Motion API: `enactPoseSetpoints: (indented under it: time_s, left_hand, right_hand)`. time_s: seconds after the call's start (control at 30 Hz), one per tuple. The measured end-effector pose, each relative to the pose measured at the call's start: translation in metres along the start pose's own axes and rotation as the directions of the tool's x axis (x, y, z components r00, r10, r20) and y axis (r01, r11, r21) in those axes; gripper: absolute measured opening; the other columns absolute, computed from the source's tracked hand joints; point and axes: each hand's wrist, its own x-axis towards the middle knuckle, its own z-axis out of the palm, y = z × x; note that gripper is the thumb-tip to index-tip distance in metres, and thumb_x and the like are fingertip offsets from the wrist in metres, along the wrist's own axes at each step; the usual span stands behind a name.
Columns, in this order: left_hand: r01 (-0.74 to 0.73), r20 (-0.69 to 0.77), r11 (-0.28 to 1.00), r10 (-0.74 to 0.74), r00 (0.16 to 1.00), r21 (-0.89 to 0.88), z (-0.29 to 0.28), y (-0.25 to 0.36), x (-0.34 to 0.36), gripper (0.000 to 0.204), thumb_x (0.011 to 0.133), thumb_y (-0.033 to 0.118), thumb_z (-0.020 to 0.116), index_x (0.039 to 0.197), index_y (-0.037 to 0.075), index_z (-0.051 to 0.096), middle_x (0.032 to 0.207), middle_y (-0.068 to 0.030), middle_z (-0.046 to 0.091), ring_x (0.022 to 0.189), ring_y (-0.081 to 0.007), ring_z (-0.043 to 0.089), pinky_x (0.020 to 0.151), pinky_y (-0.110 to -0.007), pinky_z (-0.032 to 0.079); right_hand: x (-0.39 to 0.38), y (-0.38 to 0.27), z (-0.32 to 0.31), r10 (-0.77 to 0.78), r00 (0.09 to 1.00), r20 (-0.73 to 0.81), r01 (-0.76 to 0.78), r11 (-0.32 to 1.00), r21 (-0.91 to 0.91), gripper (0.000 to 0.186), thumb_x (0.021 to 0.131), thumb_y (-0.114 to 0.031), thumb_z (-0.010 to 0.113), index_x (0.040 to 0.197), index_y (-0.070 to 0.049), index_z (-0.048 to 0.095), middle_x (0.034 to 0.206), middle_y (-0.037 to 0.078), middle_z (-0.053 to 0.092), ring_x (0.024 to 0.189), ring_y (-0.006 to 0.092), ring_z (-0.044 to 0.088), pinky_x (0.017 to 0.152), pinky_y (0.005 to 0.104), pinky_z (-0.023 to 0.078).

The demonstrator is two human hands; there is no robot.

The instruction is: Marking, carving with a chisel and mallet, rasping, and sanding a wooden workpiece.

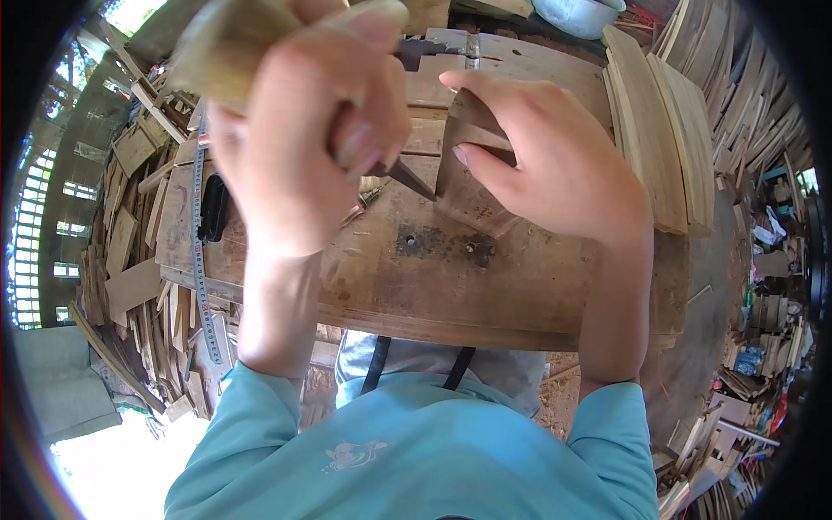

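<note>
My left hand (299, 143) is closed round a tool. Its dark, narrow pointed tip (412, 180) sticks out below my fingers, toward the right. A blurred tan, wooden-looking mass (230, 56) rises above that fist, and I cannot tell whether it belongs to the tool. On the workbench (381, 286), my right hand (563, 156) grips a dark brown wooden piece (451, 143), thumb on its face and forefinger at its upper end. The tip lies close beside the piece's lower left corner; whether they touch, I cannot tell.
A tape measure (200, 234) hangs over the bench's left side, with a black case (214, 208) beside it. Pale boards (650, 130) are stacked at the right. Piled wood offcuts (134, 225) stand on the left, and a metal basin (579, 16) sits at the back.
</note>
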Motion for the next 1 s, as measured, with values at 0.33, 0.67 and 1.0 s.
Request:
enactPoseSetpoints:
  time_s: [0.33,0.67,1.0]
  left_hand:
    - [-0.021,-0.148,0.972,0.056,0.987,0.233,0.015,-0.004,-0.006,0.029,0.097,0.014,0.052,0.070,0.009,0.043,0.051,0.0037,0.036,0.039,-0.0083,0.031,0.037,-0.027,0.028]
    - [-0.144,-0.019,0.893,0.167,0.986,0.426,0.004,-0.010,-0.011,0.026,0.100,0.019,0.046,0.075,0.011,0.045,0.057,0.0030,0.038,0.043,-0.0085,0.033,0.041,-0.029,0.033]
    - [-0.030,0.079,0.998,0.034,0.996,-0.057,-0.003,0.000,0.005,0.026,0.096,0.014,0.052,0.072,0.012,0.043,0.052,0.0034,0.038,0.039,-0.0088,0.029,0.039,-0.029,0.029]
  right_hand:
    - [0.004,0.000,-0.005,0.014,1.000,0.012,-0.014,1.000,0.005,0.038,0.086,-0.012,0.065,0.119,0.007,0.065,0.086,0.025,0.068,0.087,0.0434,0.067,0.080,0.0528,0.053]
    - [0.001,-0.001,-0.003,0.018,1.000,0.000,-0.018,0.999,-0.032,0.045,0.085,-0.011,0.069,0.127,-0.001,0.058,0.092,0.025,0.068,0.088,0.0459,0.065,0.077,0.0503,0.050]
    - [0.005,0.003,-0.002,-0.011,1.000,-0.023,0.010,0.999,-0.030,0.049,0.085,-0.012,0.071,0.131,-0.001,0.058,0.094,0.026,0.068,0.089,0.0457,0.065,0.079,0.0502,0.050]
